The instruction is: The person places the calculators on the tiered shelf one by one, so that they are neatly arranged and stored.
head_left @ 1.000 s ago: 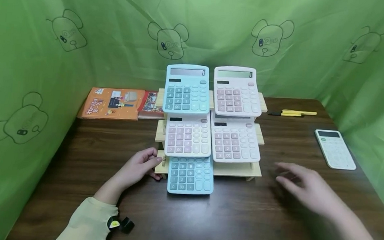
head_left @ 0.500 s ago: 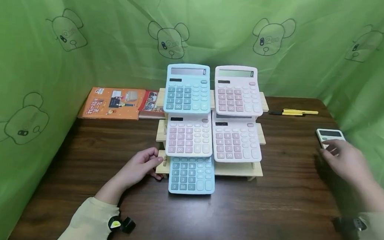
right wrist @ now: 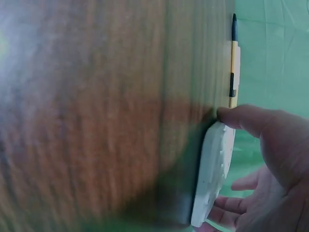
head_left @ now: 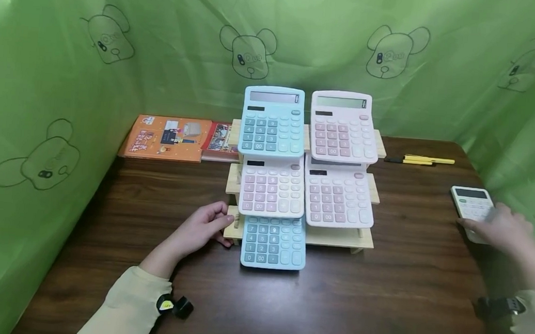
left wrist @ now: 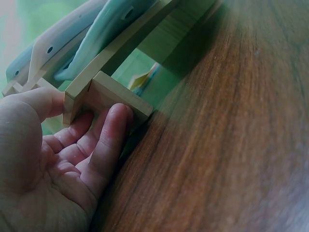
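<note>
A three-tier wooden stand (head_left: 340, 238) carries several calculators: a blue calculator (head_left: 273, 121) and a pale pink calculator (head_left: 343, 126) on top, a white calculator (head_left: 272, 188) and another pink calculator (head_left: 340, 199) in the middle, and a blue calculator (head_left: 273, 244) on the bottom left. My left hand (head_left: 204, 228) grips the left end of the bottom tier; the left wrist view shows thumb above and fingers underneath. At far right a white calculator (head_left: 472, 204) lies on the table. Over it my right hand (head_left: 505, 227), blurred, spans its width, thumb by the left edge and fingers beyond the right.
An orange book (head_left: 164, 136) lies at the back left, next to a red one (head_left: 220, 140) partly behind the stand. Yellow pens (head_left: 428, 160) lie at the back right. Green curtain (head_left: 323, 41) surrounds the brown wooden table (head_left: 402, 300) at the back and sides.
My right hand has moved right, from bare table beside the stand to the white calculator, and now spans it. My left hand has stayed on the stand. The head view has shifted slightly.
</note>
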Available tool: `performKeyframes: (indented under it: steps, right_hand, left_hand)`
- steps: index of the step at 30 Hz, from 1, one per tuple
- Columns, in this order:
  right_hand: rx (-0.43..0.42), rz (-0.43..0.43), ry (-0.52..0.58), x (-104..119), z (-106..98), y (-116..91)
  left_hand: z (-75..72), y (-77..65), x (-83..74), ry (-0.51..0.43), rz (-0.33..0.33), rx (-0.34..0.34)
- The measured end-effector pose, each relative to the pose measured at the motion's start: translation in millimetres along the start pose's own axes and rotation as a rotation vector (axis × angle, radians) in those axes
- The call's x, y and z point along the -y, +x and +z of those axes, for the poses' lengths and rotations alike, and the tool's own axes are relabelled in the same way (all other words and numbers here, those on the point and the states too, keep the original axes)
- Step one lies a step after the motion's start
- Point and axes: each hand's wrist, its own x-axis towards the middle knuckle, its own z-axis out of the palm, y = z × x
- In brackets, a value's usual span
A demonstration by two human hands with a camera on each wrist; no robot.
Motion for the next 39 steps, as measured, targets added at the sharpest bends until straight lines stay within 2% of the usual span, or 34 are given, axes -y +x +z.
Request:
performKeyframes:
  steps: [6,12,21,23,27,29,30,32,35,39]
  right_hand:
    - [0.030,0.028,0.063,2,1,0]
    - [-0.002,0.004,0.195,3,5,-3]
    - [0.034,0.014,0.493,3,1,-36]
    - [0.073,0.027,0.683,5,2,-46]
    - [0.190,0.002,1.287,17,12,-67]
    - [0.221,-0.039,1.476,29,16,-78]
    - [0.220,-0.063,1.503,37,17,-83]
    - [0.203,-0.098,1.461,53,17,-95]
    - [0.173,-0.140,1.345,76,13,-111]
    - [0.181,-0.207,1.228,104,12,-131]
  left_hand:
    - [-0.6,0.3,0.0,0.001,0.001,0.002]
    - [0.1,1.0,-0.6,-0.006,-0.005,0.004]
    - [0.3,0.3,-1.9,-0.011,-0.013,0.004]
    - [-0.1,0.2,-1.7,-0.011,-0.014,0.002]
    - [-0.2,0.6,-2.0,-0.005,-0.014,0.001]
    - [-0.4,0.2,-2.0,0.004,-0.013,-0.002]
    - [-0.5,-0.2,-2.2,0.007,-0.011,-0.004]
    - [-0.4,-1.0,-2.7,0.012,-0.010,-0.005]
    - [-0.2,-1.4,-3.2,0.012,-0.009,-0.002]
    - [0.0,0.0,-2.9,0.009,-0.011,0.002]
